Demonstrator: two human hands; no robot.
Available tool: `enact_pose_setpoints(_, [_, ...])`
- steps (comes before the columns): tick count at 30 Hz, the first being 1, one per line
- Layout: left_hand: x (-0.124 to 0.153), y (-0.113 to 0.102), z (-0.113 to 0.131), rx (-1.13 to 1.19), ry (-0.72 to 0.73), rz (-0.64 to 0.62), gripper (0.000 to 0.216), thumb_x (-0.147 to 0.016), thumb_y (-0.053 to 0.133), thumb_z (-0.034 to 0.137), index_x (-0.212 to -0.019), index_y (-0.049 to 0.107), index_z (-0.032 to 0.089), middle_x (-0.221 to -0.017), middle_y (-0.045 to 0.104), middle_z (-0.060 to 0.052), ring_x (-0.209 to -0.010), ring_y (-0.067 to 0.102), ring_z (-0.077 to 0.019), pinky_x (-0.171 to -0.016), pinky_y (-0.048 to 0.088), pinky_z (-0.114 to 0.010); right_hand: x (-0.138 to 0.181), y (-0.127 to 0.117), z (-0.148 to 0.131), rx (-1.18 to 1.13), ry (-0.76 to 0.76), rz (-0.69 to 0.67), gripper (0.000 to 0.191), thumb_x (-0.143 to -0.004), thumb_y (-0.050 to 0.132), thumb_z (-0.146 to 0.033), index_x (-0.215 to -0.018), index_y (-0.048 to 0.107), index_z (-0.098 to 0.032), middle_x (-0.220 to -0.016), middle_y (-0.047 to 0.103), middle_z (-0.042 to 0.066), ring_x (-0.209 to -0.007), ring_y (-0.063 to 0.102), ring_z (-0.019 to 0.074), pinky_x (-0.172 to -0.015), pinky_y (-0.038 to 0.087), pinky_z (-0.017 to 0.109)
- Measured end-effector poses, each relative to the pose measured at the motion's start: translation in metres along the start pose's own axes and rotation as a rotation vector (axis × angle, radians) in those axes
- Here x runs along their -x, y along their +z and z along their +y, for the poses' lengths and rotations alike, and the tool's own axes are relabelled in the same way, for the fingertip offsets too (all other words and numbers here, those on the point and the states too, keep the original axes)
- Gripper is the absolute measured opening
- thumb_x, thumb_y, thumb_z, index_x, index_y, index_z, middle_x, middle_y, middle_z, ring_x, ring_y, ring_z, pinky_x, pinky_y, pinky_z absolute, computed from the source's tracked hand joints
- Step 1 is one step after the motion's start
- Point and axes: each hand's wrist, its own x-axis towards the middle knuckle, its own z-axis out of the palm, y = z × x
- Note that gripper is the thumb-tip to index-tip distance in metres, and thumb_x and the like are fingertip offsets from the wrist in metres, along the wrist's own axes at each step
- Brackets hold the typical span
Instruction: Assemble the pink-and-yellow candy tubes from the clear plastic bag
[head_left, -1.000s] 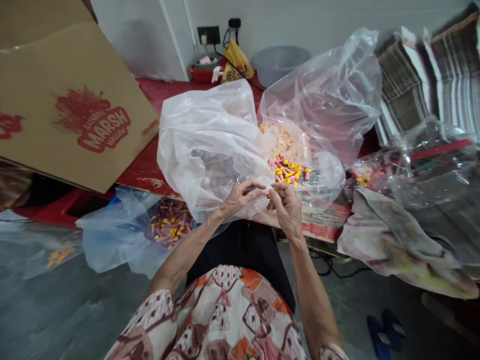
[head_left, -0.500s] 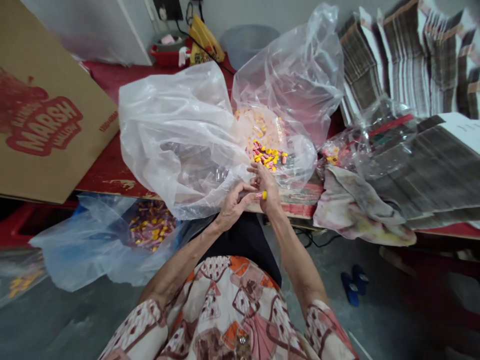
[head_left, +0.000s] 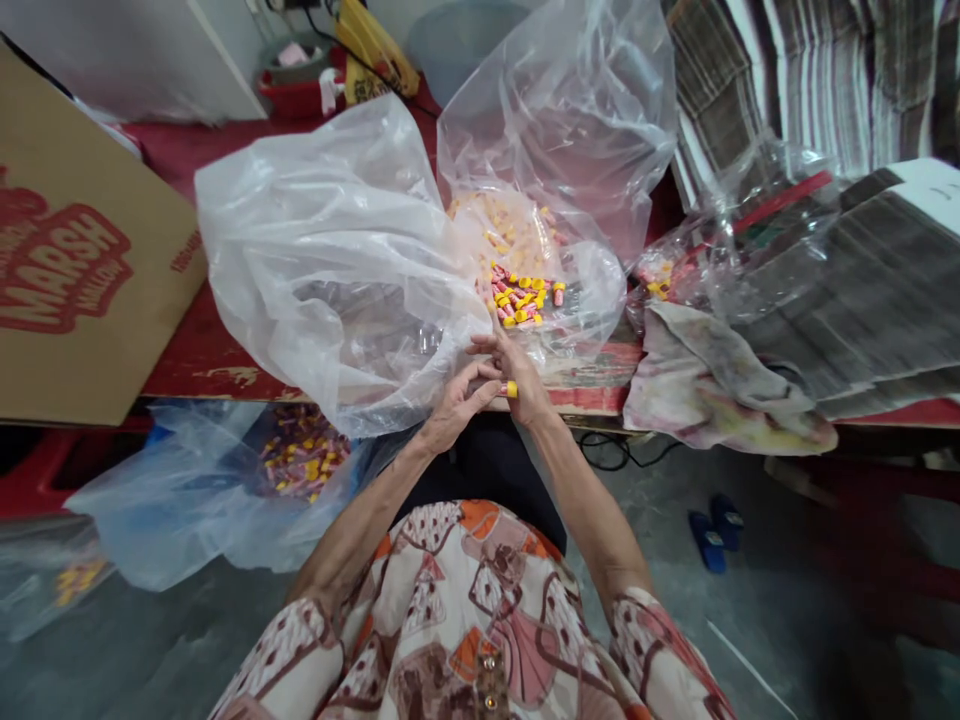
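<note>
My left hand (head_left: 452,408) pinches a small pink tube with a yellow cap (head_left: 511,388) between thumb and fingers; the cap points right. Beside it, my right hand (head_left: 519,378) has its fingers stretched out toward the upper left, close to the left fingertips. Its thumb is largely hidden. Just beyond the hands, a pile of yellow-capped pink tubes (head_left: 523,298) lies in the mouth of a clear plastic bag (head_left: 574,120). Another large clear bag (head_left: 322,220), crumpled and spread wide, lies on the bench to the left of the hands.
Lower left, a bag (head_left: 172,510) holds many similar tubes (head_left: 307,455). A cardboard box (head_left: 82,260) stands at the left of the red bench (head_left: 217,345). Right are a stained cloth (head_left: 705,380), clear packaging (head_left: 787,210) and stacked printed cardboard (head_left: 847,310). Blue slippers (head_left: 712,530) lie on the floor.
The whole view has shifted a little. Less of the tube shows beyond my left fingers, and my right fingers look more stretched out. The left hand keeps its pinch.
</note>
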Motion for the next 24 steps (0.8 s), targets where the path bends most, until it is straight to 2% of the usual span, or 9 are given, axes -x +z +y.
enact_pose_setpoints(2, [0.000, -0.007, 0.003, -0.085, 0.001, 0.028, 0.052, -0.091, 0.083, 0.068, -0.104, 0.070, 0.019, -0.104, 0.078, -0.005, -0.094, 0.073, -0.0195, -0.084, 0.059, -0.030, -0.003, -0.017, 0.004, 0.088, -0.102, 0.132, 0.052, -0.094, 0.066, -0.076, -0.104, 0.078, -0.026, -0.104, 0.078, 0.005, -0.075, 0.059, 0.0179, -0.071, 0.053, 0.033])
enact_pose_setpoints(4, [-0.003, -0.014, 0.003, -0.234, 0.026, 0.085, 0.045, -0.095, 0.080, 0.062, -0.106, 0.071, 0.019, -0.099, 0.076, -0.003, -0.085, 0.070, -0.0168, -0.078, 0.056, -0.027, -0.005, -0.042, 0.010, 0.240, -0.242, 0.361, 0.047, -0.096, 0.063, -0.070, -0.104, 0.075, -0.025, -0.100, 0.076, 0.005, -0.078, 0.061, 0.0188, -0.075, 0.054, 0.034])
enact_pose_setpoints(6, [-0.008, -0.016, 0.001, -0.468, 0.080, 0.146, 0.033, -0.099, 0.077, 0.051, -0.108, 0.072, 0.020, -0.098, 0.074, -0.002, -0.081, 0.067, -0.0155, -0.076, 0.055, -0.027, -0.006, -0.069, 0.016, 0.412, -0.335, 0.583, 0.043, -0.095, 0.060, -0.063, -0.106, 0.073, -0.023, -0.099, 0.076, 0.005, -0.084, 0.064, 0.0205, -0.083, 0.056, 0.037])
enact_pose_setpoints(8, [-0.014, -0.012, -0.005, -0.796, 0.116, 0.164, 0.015, -0.102, 0.074, 0.034, -0.107, 0.072, 0.020, -0.100, 0.075, -0.005, -0.088, 0.070, -0.0184, -0.083, 0.056, -0.029, -0.007, -0.091, 0.020, 0.562, -0.359, 0.688, 0.041, -0.095, 0.057, -0.056, -0.107, 0.072, -0.021, -0.101, 0.077, 0.008, -0.088, 0.067, 0.0226, -0.091, 0.057, 0.040])
enact_pose_setpoints(11, [-0.021, 0.001, -0.012, -1.248, 0.098, 0.086, 0.008, -0.101, 0.070, 0.017, -0.108, 0.072, 0.019, -0.105, 0.076, -0.011, -0.106, 0.074, -0.0260, -0.095, 0.057, -0.035, -0.015, -0.107, 0.021, 0.746, -0.376, 0.640, 0.039, -0.098, 0.051, -0.048, -0.113, 0.073, -0.019, -0.104, 0.078, 0.010, -0.089, 0.068, 0.0242, -0.093, 0.058, 0.043])
enact_pose_setpoints(13, [-0.023, 0.008, -0.013, -1.372, 0.112, 0.047, 0.010, -0.104, 0.067, 0.016, -0.112, 0.072, 0.019, -0.107, 0.076, -0.012, -0.111, 0.074, -0.0283, -0.097, 0.057, -0.037, -0.025, -0.109, 0.019, 0.834, -0.422, 0.588, 0.037, -0.101, 0.049, -0.044, -0.116, 0.073, -0.020, -0.106, 0.077, 0.010, -0.090, 0.068, 0.0248, -0.094, 0.058, 0.043])
enact_pose_setpoints(18, [-0.018, 0.015, -0.019, -1.262, 0.267, 0.151, 0.009, -0.109, 0.062, 0.025, -0.106, 0.068, 0.020, -0.104, 0.073, -0.013, -0.111, 0.071, -0.0311, -0.094, 0.056, -0.039, -0.059, -0.106, 0.017, 0.921, -0.542, 0.510, 0.032, -0.104, 0.046, -0.037, -0.112, 0.072, -0.021, -0.114, 0.074, 0.015, -0.105, 0.069, 0.0297, -0.101, 0.058, 0.047])
enact_pose_setpoints(21, [-0.016, 0.014, -0.028, -1.140, 0.277, 0.103, 0.007, -0.104, 0.065, 0.021, -0.098, 0.064, 0.022, -0.102, 0.071, -0.012, -0.106, 0.070, -0.0298, -0.089, 0.058, -0.038, -0.070, -0.105, 0.021, 0.949, -0.527, 0.443, 0.030, -0.104, 0.046, -0.034, -0.112, 0.071, -0.020, -0.117, 0.073, 0.019, -0.111, 0.068, 0.0328, -0.106, 0.056, 0.052])
enact_pose_setpoints(24, [-0.011, 0.011, -0.031, -1.055, 0.299, 0.063, 0.009, -0.106, 0.060, 0.022, -0.099, 0.063, 0.022, -0.108, 0.070, -0.012, -0.104, 0.071, -0.0280, -0.090, 0.060, -0.039, -0.072, -0.108, 0.024, 0.983, -0.469, 0.373, 0.030, -0.104, 0.047, -0.035, -0.115, 0.070, -0.020, -0.117, 0.074, 0.019, -0.106, 0.069, 0.0336, -0.105, 0.056, 0.055])
